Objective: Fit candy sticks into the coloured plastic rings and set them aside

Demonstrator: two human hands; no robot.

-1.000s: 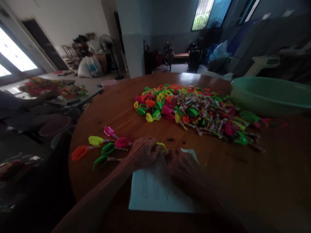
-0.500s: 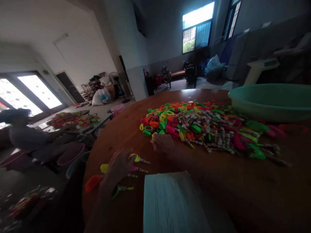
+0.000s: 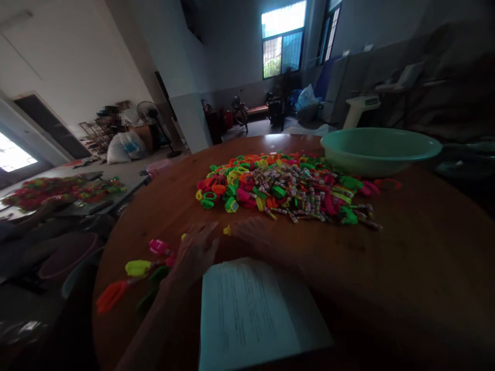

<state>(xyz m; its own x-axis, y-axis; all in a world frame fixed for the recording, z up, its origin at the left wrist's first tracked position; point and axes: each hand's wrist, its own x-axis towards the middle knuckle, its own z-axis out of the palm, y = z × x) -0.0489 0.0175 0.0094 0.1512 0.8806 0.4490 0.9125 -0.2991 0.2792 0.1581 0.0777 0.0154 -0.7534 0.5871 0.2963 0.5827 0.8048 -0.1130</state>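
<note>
My left hand [image 3: 196, 250] is over the table with fingers stretched out and thumb apart. A small yellow bit [image 3: 184, 237] shows beside its knuckles. Left of it lie a pink toy watch [image 3: 158, 247], a yellow one [image 3: 138, 268] and an orange one [image 3: 111, 296], with clear tubes at their ends; green ones are partly behind my forearm. My right hand [image 3: 253, 232], blurred, has a yellow plastic piece [image 3: 227, 230] at its fingertips, seemingly pinched. Beyond lies a heap of bright toy watches [image 3: 219, 188] and patterned candy tubes [image 3: 305, 190].
A pale green basin [image 3: 381, 159] stands behind the heap at right. A white printed box or stack of paper [image 3: 243, 309] is close in front of me on the round wooden table [image 3: 406, 247]. At left, a partly visible person sits by another table with a similar coloured heap [image 3: 46, 190].
My right hand has come back from the heap's near edge with the yellow piece. My left hand's fingers have extended forward. The view has turned right.
</note>
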